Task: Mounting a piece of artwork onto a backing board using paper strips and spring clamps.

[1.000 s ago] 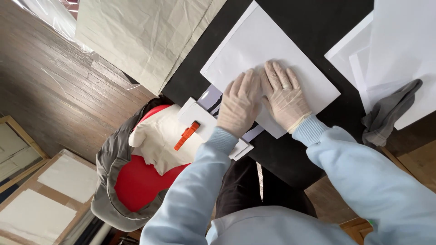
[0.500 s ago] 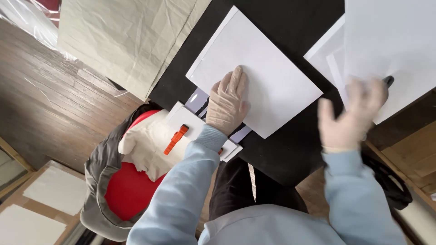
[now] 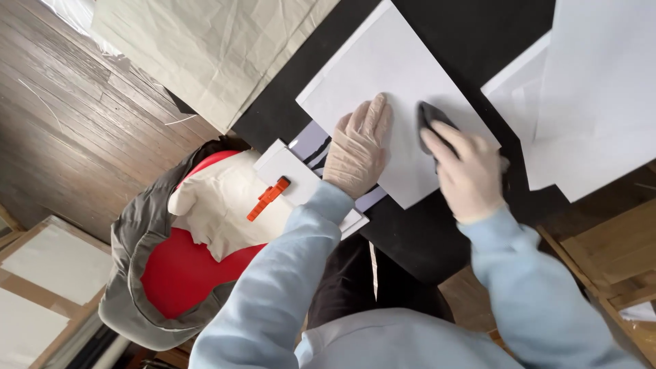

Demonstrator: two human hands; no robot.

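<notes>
A white sheet of paper [image 3: 403, 75] lies on a black table [image 3: 478, 27]. My left hand [image 3: 357, 147], in a pale glove, rests flat on the sheet's near edge with fingers spread. My right hand [image 3: 468, 174], also gloved, presses a dark grey cloth [image 3: 430, 119] onto the sheet just to the right of the left hand. The cloth shows only beyond my fingertips; the rest is hidden under the hand. Both sleeves are light blue.
More white sheets [image 3: 588, 102] are stacked at the right. A small white pad with an orange cutter [image 3: 268, 198] sits by the table's near edge. A red chair with a grey jacket [image 3: 147, 253] stands left. Crumpled beige paper [image 3: 205, 48] lies on the wooden floor [image 3: 61, 109].
My right hand left the sheet, reached right to the stack and took the dark cloth, then came back and set it on the sheet. My left hand stayed pressed on the paper.
</notes>
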